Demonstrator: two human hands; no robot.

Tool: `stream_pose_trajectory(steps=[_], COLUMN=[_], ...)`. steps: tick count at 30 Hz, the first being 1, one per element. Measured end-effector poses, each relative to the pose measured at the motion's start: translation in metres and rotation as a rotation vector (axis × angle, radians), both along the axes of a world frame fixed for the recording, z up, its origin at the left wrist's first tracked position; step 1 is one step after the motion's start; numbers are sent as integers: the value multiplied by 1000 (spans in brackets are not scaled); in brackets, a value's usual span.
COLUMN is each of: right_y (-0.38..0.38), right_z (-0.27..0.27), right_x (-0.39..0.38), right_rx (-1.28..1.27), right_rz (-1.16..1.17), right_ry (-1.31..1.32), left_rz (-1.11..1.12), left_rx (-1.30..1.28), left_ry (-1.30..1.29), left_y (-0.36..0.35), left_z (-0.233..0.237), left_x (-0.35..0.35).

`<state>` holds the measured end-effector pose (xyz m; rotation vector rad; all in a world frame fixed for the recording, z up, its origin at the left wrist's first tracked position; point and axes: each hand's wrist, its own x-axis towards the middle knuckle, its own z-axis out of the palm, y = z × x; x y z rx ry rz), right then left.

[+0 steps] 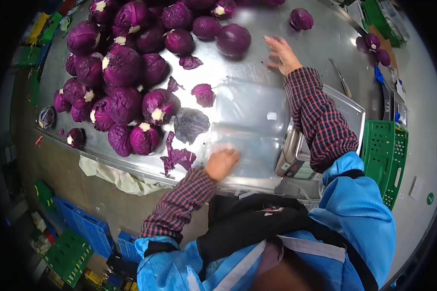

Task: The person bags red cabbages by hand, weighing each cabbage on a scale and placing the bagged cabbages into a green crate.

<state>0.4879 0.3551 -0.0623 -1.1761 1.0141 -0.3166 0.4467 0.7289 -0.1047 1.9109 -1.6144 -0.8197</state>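
Fingers spread and holding nothing, my right hand (282, 55) is over the metal table, just right of a round red cabbage (233, 40) and apart from it. My left hand (222, 162) is closed, its fingers curled at the left edge of some clear plastic bags (250, 106) lying flat. Whatever those fingers may hold is hidden under them. A loose dark cabbage leaf (191, 125) lies just up and left of my left hand, with torn purple leaf pieces (179, 157) beside it.
Many red cabbages (124, 65) are heaped at the left of the table (325, 41). A knife (341, 77) lies on the right, near a weighing scale (296, 150). A green crate (384, 157) stands at the right, and a blue crate (85, 225) is on the floor.
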Motion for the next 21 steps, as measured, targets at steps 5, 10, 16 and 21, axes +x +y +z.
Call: stream_pose_trajectory(steps=[5, 10, 16, 21], right_y=[26, 65, 81, 71], right_z=[14, -13, -18, 27], right_x=[50, 101, 81, 11], right_rx=[-679, -939, -56, 16], right_rz=[409, 607, 277, 181], right_ry=[28, -49, -244, -415], left_rz=[-50, 31, 232, 592], left_rx=[-46, -8, -8, -87], left_ry=[-56, 19, 75, 263], left_y=[-5, -1, 19, 22], left_z=[0, 7, 10, 37], left_x=[-1, -4, 2, 26])
